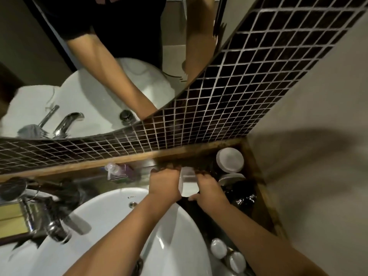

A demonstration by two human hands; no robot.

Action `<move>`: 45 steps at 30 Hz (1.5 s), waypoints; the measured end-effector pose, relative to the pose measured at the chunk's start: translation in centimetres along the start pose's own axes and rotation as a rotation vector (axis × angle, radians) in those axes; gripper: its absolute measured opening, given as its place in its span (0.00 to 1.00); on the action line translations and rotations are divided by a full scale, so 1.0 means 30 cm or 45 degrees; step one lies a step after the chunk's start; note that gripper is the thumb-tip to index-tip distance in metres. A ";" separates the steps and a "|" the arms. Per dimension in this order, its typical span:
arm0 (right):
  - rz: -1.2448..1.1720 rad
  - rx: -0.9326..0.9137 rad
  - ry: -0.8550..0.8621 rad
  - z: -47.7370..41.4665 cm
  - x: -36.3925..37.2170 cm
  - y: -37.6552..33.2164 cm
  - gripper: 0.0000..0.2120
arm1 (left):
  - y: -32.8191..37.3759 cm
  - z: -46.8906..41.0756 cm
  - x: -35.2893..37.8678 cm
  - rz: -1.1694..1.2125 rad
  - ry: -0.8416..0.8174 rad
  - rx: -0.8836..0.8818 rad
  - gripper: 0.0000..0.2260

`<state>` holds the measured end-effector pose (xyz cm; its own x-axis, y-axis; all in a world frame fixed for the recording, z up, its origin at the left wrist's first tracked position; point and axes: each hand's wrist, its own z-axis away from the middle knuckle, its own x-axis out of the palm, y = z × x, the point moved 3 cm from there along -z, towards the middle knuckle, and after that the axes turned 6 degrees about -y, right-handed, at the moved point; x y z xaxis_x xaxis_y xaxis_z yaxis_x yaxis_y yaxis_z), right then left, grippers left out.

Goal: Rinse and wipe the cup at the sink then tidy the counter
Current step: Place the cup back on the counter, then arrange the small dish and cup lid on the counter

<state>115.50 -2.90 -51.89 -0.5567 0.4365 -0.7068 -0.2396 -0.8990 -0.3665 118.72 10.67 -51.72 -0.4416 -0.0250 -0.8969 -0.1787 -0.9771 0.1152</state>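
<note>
Clear cup [187,179] held between both hands at the back edge of the table, right of the sink [111,212].

Left hand [164,183] and right hand [209,190] wrapped on its sides, fingers curled and pressed on it. Risk of slipping if wet, or knocking the white lidded jars [230,159] just beside, near the back right corner.

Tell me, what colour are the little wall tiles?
The wall tiles are dark brown, nearly black, with pale grout lines. The head view shows them.

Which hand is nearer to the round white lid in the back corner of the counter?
Right. The right hand is just below-left of the round white lid; the left hand is farther left, beyond the clear cup.
</note>
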 end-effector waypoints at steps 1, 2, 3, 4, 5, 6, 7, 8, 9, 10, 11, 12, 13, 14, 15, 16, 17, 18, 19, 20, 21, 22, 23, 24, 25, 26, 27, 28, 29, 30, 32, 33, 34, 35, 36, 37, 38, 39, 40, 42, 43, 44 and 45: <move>-0.022 -0.005 0.020 0.000 0.005 0.005 0.33 | 0.000 0.000 -0.001 0.021 0.004 0.009 0.20; -0.038 -0.020 0.042 0.002 0.007 0.008 0.33 | -0.001 0.004 -0.001 0.049 0.010 0.024 0.22; -0.052 -0.038 0.061 0.009 0.008 0.007 0.33 | -0.003 0.016 -0.002 0.071 0.022 0.045 0.24; -0.072 -0.051 0.080 0.021 0.009 0.006 0.32 | -0.007 0.034 -0.002 0.081 0.049 0.071 0.25; -0.106 -0.071 0.115 0.041 0.006 0.003 0.32 | -0.011 0.060 -0.007 0.074 0.086 0.098 0.26; -0.160 -0.100 0.160 0.069 0.002 0.005 0.31 | -0.015 0.093 -0.018 0.066 0.132 0.128 0.25; -0.235 -0.122 0.208 0.107 -0.002 0.010 0.30 | -0.019 0.130 -0.031 0.069 0.169 0.155 0.23; -0.321 -0.133 0.248 0.153 -0.007 0.020 0.29 | -0.023 0.168 -0.043 0.090 0.201 0.181 0.20; -0.397 -0.122 0.268 0.206 -0.008 0.033 0.26 | -0.023 0.203 -0.055 0.124 0.221 0.207 0.18; -0.454 -0.106 0.278 0.264 -0.006 0.051 0.23 | -0.017 0.238 -0.065 0.159 0.224 0.236 0.16; -0.492 -0.076 0.284 0.322 -0.001 0.070 0.21 | -0.004 0.274 -0.074 0.180 0.209 0.275 0.15; -0.520 -0.045 0.293 0.377 0.004 0.093 0.19 | 0.017 0.309 -0.077 0.186 0.185 0.326 0.14; -0.528 -0.007 0.302 0.428 0.014 0.123 0.19 | 0.043 0.344 -0.074 0.185 0.156 0.378 0.14; -0.522 0.023 0.311 0.471 0.032 0.154 0.18 | 0.072 0.377 -0.065 0.183 0.122 0.423 0.15; -0.503 0.043 0.322 0.515 0.051 0.185 0.18 | 0.102 0.410 -0.053 0.168 0.089 0.462 0.15; -0.490 0.042 0.343 0.553 0.075 0.218 0.19 | 0.134 0.440 -0.036 0.141 0.059 0.499 0.15; -0.480 0.042 0.365 0.588 0.103 0.250 0.20 | 0.165 0.466 -0.013 0.111 0.032 0.532 0.16; -0.473 0.050 0.382 0.618 0.133 0.281 0.21 | 0.194 0.491 0.012 0.094 0.004 0.558 0.17; -0.451 0.075 0.391 0.643 0.160 0.307 0.22 | 0.220 0.508 0.039 0.081 -0.020 0.574 0.18; -0.413 0.104 0.399 0.658 0.183 0.332 0.23 | 0.244 0.517 0.062 0.061 -0.035 0.580 0.18; -0.347 0.143 0.398 0.665 0.202 0.352 0.25 | 0.265 0.519 0.086 0.036 -0.044 0.577 0.18; -0.265 0.186 0.382 0.663 0.219 0.372 0.28 | 0.284 0.519 0.106 0.010 -0.049 0.567 0.18; -0.190 0.229 0.360 0.657 0.233 0.387 0.33 | 0.303 0.516 0.127 -0.017 -0.056 0.557 0.18; -0.124 0.258 0.344 0.647 0.242 0.400 0.38 | 0.322 0.513 0.145 -0.045 -0.062 0.550 0.17; -0.062 0.273 0.326 0.636 0.247 0.409 0.40 | 0.341 0.510 0.165 -0.071 -0.068 0.546 0.17; -0.004 0.276 0.299 0.624 0.246 0.412 0.40 | 0.359 0.505 0.183 -0.092 -0.079 0.538 0.17; 0.050 0.273 0.267 0.610 0.243 0.411 0.39 | 0.375 0.499 0.200 -0.107 -0.091 0.528 0.16; 0.103 0.265 0.240 0.595 0.239 0.409 0.37 | 0.389 0.491 0.215 -0.133 -0.108 0.519 0.16; 0.143 0.252 0.214 0.579 0.236 0.406 0.36 | 0.401 0.481 0.230 -0.174 -0.130 0.513 0.15; 0.170 0.238 0.192 0.563 0.232 0.403 0.36 | 0.410 0.472 0.243 -0.224 -0.151 0.514 0.15; 0.213 0.210 0.152 0.539 0.223 0.397 0.35 | 0.422 0.454 0.261 -0.298 -0.176 0.526 0.16; 0.232 0.199 0.130 0.530 0.218 0.394 0.34 | 0.428 0.448 0.265 -0.301 -0.184 0.532 0.16; 0.244 0.194 0.117 0.522 0.212 0.392 0.32 | 0.433 0.443 0.266 -0.289 -0.193 0.536 0.17; 0.247 0.190 0.111 0.515 0.209 0.393 0.31 | 0.437 0.437 0.265 -0.273 -0.197 0.540 0.18; 0.239 0.186 0.112 0.509 0.206 0.394 0.30 | 0.441 0.432 0.266 -0.263 -0.200 0.547 0.20; 0.228 0.178 0.118 0.503 0.204 0.396 0.29 | 0.444 0.427 0.267 -0.257 -0.199 0.553 0.20; 0.224 0.177 0.119 0.496 0.206 0.401 0.28 | 0.446 0.425 0.264 -0.252 -0.195 0.558 0.20; 0.233 0.173 0.119 0.491 0.211 0.408 0.27 | 0.448 0.423 0.259 -0.242 -0.187 0.561 0.19; 0.222 0.172 0.116 0.489 0.216 0.416 0.28 | 0.446 0.422 0.254 -0.228 -0.182 0.564 0.17; 0.195 0.185 0.109 0.494 0.211 0.418 0.32 | 0.440 0.421 0.243 -0.188 -0.183 0.567 0.14; 0.218 0.188 0.113 0.498 0.203 0.413 0.34 | 0.436 0.420 0.233 -0.160 -0.181 0.568 0.13; 0.235 0.179 0.144 0.500 0.200 0.410 0.37 | 0.429 0.414 0.218 -0.120 -0.165 0.570 0.11; 0.245 0.161 0.184 0.499 0.198 0.409 0.38 | 0.415 0.406 0.194 -0.067 -0.131 0.571 0.11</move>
<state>97.36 -11.86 -51.52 -0.4843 0.2498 -0.8385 -0.2434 -0.9590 -0.1451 103.22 0.92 -50.30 -0.5030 0.0656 -0.8618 -0.5556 -0.7883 0.2643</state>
